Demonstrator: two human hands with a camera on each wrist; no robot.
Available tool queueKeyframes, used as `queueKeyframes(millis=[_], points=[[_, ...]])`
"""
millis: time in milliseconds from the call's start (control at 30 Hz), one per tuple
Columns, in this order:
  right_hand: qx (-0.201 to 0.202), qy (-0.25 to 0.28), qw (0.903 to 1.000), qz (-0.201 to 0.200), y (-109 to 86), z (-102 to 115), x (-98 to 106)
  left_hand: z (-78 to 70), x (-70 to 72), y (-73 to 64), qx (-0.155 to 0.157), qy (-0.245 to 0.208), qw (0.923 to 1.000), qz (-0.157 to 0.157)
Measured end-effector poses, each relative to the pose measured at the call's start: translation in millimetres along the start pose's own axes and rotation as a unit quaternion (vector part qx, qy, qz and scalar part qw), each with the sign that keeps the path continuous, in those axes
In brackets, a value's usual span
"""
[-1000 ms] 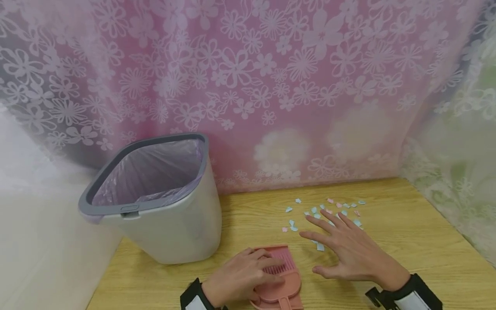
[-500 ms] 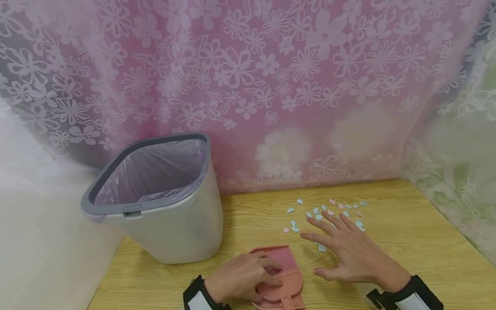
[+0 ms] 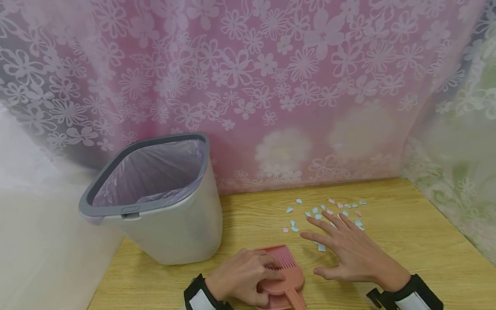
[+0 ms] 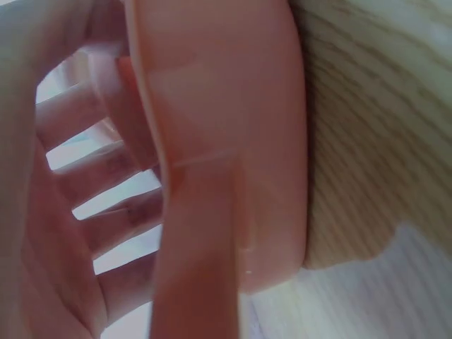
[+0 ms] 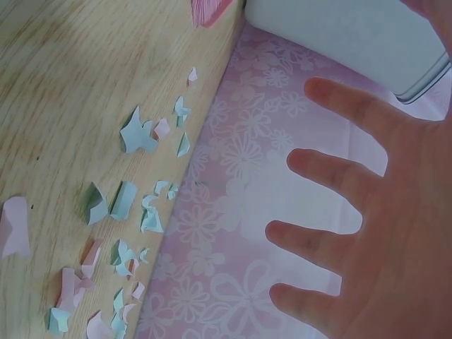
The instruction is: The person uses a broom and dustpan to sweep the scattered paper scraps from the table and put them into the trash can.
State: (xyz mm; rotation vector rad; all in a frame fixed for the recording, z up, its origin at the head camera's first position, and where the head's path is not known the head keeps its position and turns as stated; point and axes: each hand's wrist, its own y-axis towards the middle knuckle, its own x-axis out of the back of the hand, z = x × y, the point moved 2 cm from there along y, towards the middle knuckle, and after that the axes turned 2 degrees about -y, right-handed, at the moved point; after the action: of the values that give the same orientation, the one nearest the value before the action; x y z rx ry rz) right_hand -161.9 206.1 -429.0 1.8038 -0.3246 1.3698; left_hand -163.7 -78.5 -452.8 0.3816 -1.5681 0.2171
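Observation:
In the head view a small pink hand brush [image 3: 288,277] lies over a matching dustpan [image 3: 271,248] at the front of the table. My left hand [image 3: 248,275] grips the brush by its head, fingers over the bristle side and thumb at the near side. The brush's handle [image 4: 198,261] runs toward the bottom of the left wrist view, with my curled fingers behind the brush. Spread and straight, my right hand [image 3: 352,249] hovers by a scatter of blue and pink paper scraps [image 3: 321,247], holding nothing; it hides some of them.
A grey-white trash bin [image 3: 186,237] with a purple liner stands at the left of the wooden table [image 3: 248,215]. Behind hangs a pink floral curtain [image 3: 248,107]. In the right wrist view, scraps [image 5: 134,134] lie along the table's far edge.
The brush has turned slightly on the dustpan, its handle swinging right, and my left hand has closed in around its head. My right hand has stayed almost still.

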Motion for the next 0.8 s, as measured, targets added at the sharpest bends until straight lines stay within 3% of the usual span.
queueKeyframes(millis=[133, 367, 800], points=[[-0.009, 0.005, 0.9999, 0.010, 0.1, 0.0, 0.3, 1.5, 1.5, 0.7, -0.002, 0.004, 0.9994, -0.034], [-0.018, 0.005, 0.9996, 0.020, 0.1, -0.2, 0.6, 3.6, 4.0, 3.9, -0.016, 0.059, 0.9927, -0.103], [-0.022, 0.004, 0.9993, 0.032, -0.5, -2.8, 0.2, 7.0, 1.7, 3.5, -0.008, 0.096, 0.9862, -0.135]])
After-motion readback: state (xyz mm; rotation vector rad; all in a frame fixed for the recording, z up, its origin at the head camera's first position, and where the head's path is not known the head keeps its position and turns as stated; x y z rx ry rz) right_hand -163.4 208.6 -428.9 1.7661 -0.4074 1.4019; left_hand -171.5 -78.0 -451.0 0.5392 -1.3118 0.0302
